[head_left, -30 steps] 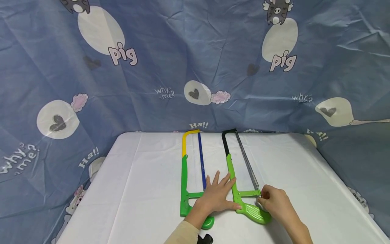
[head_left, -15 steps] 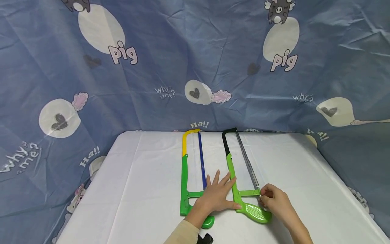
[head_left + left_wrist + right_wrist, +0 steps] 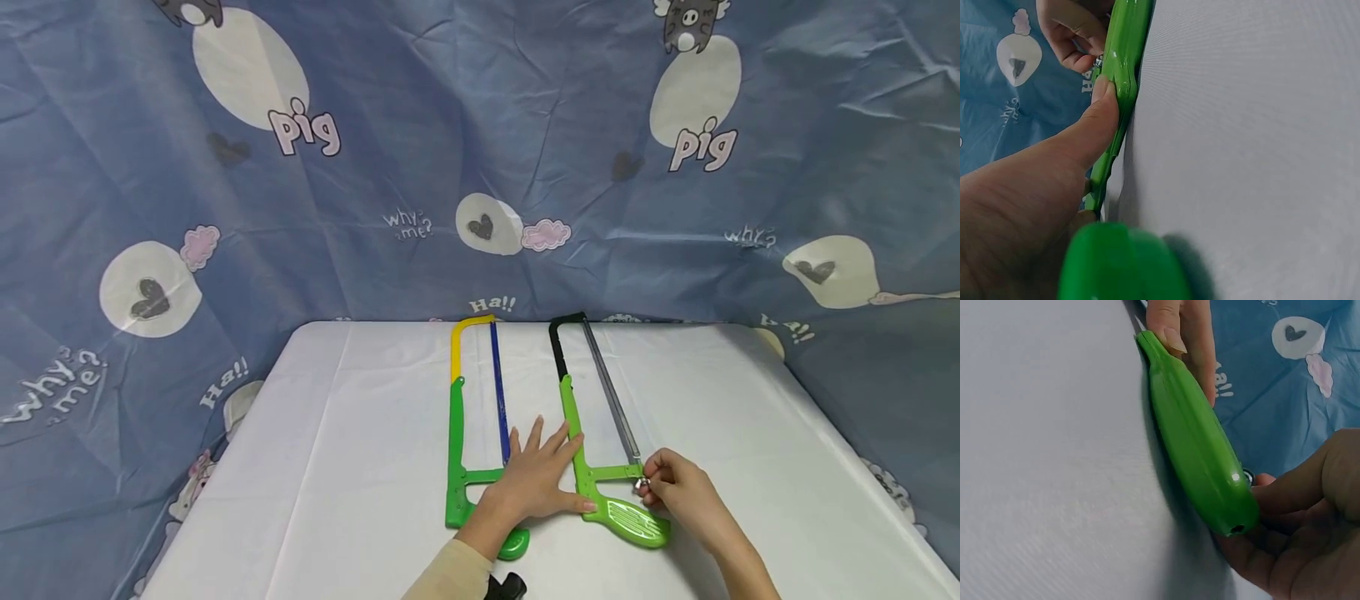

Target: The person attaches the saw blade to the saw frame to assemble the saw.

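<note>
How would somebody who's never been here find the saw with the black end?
On the white table, find the left hand. Its thumb rests on the light green saw. That saw's far end is black; its neighbour, the darker green saw, ends in yellow.

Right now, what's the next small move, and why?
I'd probably give the metal nut a slight turn with the right hand: its curled fingers are at the nut, and the left hand lies spread against the light green saw, thumb on the handle. Tighten or loosen, I can't tell.
</note>
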`<state>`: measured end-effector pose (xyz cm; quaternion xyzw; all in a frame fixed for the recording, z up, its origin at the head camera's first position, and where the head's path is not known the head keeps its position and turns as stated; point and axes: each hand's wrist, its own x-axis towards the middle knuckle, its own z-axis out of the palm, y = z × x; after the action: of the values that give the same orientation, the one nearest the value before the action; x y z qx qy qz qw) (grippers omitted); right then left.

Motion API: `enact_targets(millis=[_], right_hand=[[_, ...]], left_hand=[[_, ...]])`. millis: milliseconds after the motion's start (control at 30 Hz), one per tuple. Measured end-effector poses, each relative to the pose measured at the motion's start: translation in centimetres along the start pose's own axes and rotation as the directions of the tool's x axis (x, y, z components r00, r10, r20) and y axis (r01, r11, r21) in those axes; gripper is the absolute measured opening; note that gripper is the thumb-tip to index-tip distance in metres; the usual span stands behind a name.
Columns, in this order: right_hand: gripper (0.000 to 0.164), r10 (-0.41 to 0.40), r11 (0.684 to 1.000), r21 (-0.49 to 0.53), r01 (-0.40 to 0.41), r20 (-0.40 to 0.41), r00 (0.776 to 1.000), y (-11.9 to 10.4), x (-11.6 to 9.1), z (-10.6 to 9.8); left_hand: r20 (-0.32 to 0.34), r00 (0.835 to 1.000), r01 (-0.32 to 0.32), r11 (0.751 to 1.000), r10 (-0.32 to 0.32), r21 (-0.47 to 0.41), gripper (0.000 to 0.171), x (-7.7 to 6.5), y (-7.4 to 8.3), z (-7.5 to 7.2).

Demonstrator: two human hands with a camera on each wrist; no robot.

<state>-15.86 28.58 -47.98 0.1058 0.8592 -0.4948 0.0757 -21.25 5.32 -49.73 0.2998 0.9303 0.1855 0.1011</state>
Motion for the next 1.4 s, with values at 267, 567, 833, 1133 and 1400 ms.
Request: enact_targets(millis=[267, 567, 833, 1133, 1400], right_hand=[[0.011, -0.176, 0.871, -0.476, 0.121, -0.074, 0.982, -1.4, -0.5, 0.1], [0.021, -0.274, 0.756, -0.634, 0.161, -0.084, 0.958, -1.7, -0.9, 0.9], [0.017, -0.261, 0.792, -0.591, 0.154, -0.1, 0.96, -1.2, -0.7, 1.0], [0.006, -0.12, 0.938, -0.338, 0.076, -0.111, 0.987, -0.6, -0.6, 0.3], [0.011, 0.001, 1.0, -0.026, -0.002, -0.07, 0.998, 0.0, -0.4, -0.1]], left_hand=[[-0.006, 1.0, -0.011, 1.0, 0.011, 0.011, 0.1, 0.1, -0.1, 0.0], [-0.001, 1.0, -0.009, 1.0, 0.009, 0.011, 0.099, 0.2, -0.1, 0.2], [-0.014, 1.0, -0.021, 1.0, 0.021, 0.007, 0.098, 0.1, 0.0, 0.2], [-0.013, 1.0, -0.015, 1.0, 0.016, 0.02, 0.099, 0.2, -0.1, 0.5], [-0.011, 1.0, -0.019, 1.0, 0.019, 0.003, 0.099, 0.1, -0.1, 0.5]])
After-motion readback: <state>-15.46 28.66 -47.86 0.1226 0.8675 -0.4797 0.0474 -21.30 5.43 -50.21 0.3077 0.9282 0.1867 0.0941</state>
